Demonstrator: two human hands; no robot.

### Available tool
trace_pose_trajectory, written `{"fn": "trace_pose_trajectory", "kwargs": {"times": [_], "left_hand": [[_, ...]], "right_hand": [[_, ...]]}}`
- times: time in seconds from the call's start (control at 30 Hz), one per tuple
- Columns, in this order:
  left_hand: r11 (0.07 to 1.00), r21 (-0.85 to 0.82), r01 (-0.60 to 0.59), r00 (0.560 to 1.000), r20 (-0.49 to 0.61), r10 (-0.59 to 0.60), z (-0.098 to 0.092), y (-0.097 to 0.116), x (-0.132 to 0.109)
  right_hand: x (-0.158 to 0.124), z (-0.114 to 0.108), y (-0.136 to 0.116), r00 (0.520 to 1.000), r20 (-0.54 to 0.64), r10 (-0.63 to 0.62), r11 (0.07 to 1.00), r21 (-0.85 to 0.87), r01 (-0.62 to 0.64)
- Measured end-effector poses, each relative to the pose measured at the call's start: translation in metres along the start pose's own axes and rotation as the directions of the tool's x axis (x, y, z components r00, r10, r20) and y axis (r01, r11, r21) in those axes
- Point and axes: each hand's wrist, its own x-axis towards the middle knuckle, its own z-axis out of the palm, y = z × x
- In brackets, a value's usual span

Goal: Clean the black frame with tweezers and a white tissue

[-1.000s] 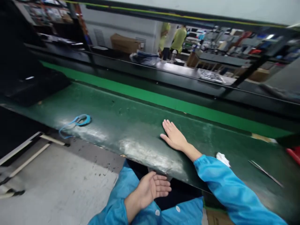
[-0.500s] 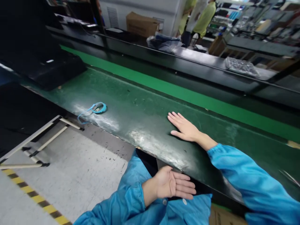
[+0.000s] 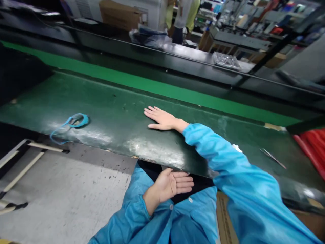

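My right hand lies palm down on the green worktop, with the fingers stretched out and the thumb apart. It holds nothing. My left hand rests palm up over my lap, just below the worktop's front edge. Its fingers are straight and the palm is bare. Left along the worktop lies a blue wrist strap with a thin cord that reaches the front edge. A pair of metal tweezers lies to the right, beyond my right sleeve. Close to that sleeve is a small white piece, partly hidden.
A raised black shelf runs along the back, carrying plastic bags, a cardboard box and a metallic tray. Red material sits at the far right. A pipe frame stands on the floor at left. People stand behind the shelf.
The view has turned to the right, bringing the tweezers and red material fully into sight. My right hand has slid left and slightly away across the worktop. My left hand stays palm up.
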Motion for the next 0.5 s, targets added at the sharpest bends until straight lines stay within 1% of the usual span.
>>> {"fn": "trace_pose_trajectory", "kwargs": {"times": [0.03,0.07,0.1,0.17,0.27,0.3,0.33,0.37,0.4,0.43,0.47,0.5], "left_hand": [[1.0,0.0,0.005,1.0,-0.004,-0.005,0.001,0.001,-0.001],[1.0,0.001,0.013,1.0,-0.007,-0.013,0.003,0.002,-0.002],[1.0,0.0,0.026,1.0,-0.009,-0.026,0.004,0.004,-0.002],[0.998,-0.006,0.057,0.998,-0.015,-0.057,0.008,0.006,-0.001],[0.995,-0.016,0.103,0.994,-0.035,-0.103,0.014,0.008,0.0],[0.993,-0.019,0.114,0.992,-0.048,-0.115,0.017,0.008,0.0],[0.992,-0.023,0.121,0.99,-0.065,-0.123,0.02,0.009,0.001],[0.992,-0.028,0.125,0.988,-0.084,-0.127,0.024,0.01,0.001],[0.991,-0.032,0.126,0.986,-0.105,-0.129,0.027,0.012,0.001],[0.992,-0.035,0.124,0.983,-0.13,-0.127,0.03,0.014,0.001],[0.992,-0.033,0.12,0.98,-0.157,-0.124,0.033,0.017,0.001],[0.993,-0.024,0.119,0.976,-0.182,-0.122,0.035,0.02,0.001]], "right_hand": [[0.008,0.004,0.001,0.998,0.007,-0.055,0.998,-0.008,0.055],[0.008,0.008,-0.003,0.993,0.021,-0.119,0.993,0.002,0.119],[0.0,0.013,-0.011,0.984,0.036,-0.174,0.984,0.026,0.174],[-0.035,0.02,-0.037,0.97,0.059,-0.235,0.968,0.103,0.228],[-0.112,0.022,-0.08,0.974,0.094,-0.204,0.96,0.216,0.18],[-0.138,0.02,-0.09,0.981,0.101,-0.167,0.96,0.245,0.138],[-0.161,0.019,-0.096,0.991,0.092,-0.097,0.963,0.26,0.07],[-0.182,0.019,-0.098,0.998,0.057,0.009,0.966,0.258,-0.023],[-0.199,0.021,-0.097,0.99,-0.007,0.138,0.96,0.245,-0.133],[-0.212,0.024,-0.091,0.961,-0.083,0.265,0.944,0.226,-0.24],[-0.22,0.03,-0.084,0.919,-0.155,0.362,0.923,0.202,-0.329],[-0.223,0.036,-0.076,0.884,-0.206,0.419,0.905,0.175,-0.388]]}}
